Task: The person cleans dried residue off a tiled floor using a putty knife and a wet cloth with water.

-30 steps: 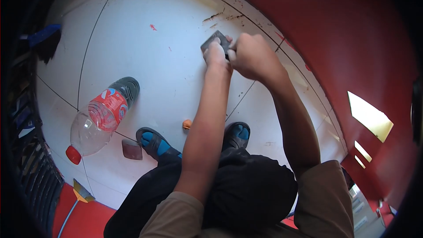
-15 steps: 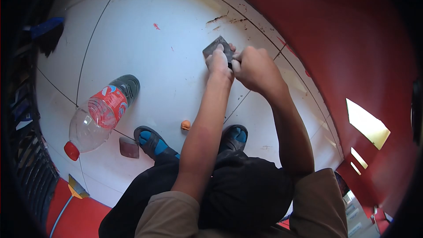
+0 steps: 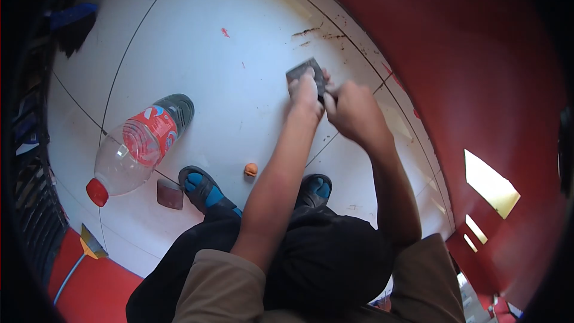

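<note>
I am crouched over a white tiled floor (image 3: 179,54). My left hand (image 3: 305,93) presses on a flat metal scraper blade (image 3: 303,70) that lies against the tile. My right hand (image 3: 354,110) is closed around the scraper's handle just behind the blade; the handle itself is hidden in the fist. Both hands sit close together near a dark grout line by the red wall (image 3: 466,54). Dirty brown marks (image 3: 311,32) stain the tile a little beyond the blade.
A clear plastic bottle (image 3: 134,149) with a red label and red cap lies on the floor at left. A small brown rectangular piece (image 3: 170,194) and an orange blob (image 3: 251,169) lie near my sandalled feet (image 3: 203,188). A blue brush (image 3: 72,18) lies far left.
Both hands with the scraper have slid slightly downward and to the right in the picture. The bottle and small items keep their places on the floor.
</note>
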